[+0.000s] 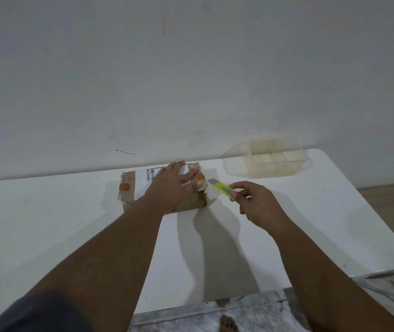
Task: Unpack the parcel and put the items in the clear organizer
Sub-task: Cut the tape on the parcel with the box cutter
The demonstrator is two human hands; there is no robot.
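Covering parcel (pixel 129 188) label: left hand (pixel 170 185)

One parcel (pixel 129 188), one cutter (pixel 223 189), one organizer (pixel 274 161)

The left hand (pixel 170 185) lies flat, palm down, fingers spread. The right hand (pixel 257 202) is curled closed in a pinching grip, forearm extended.
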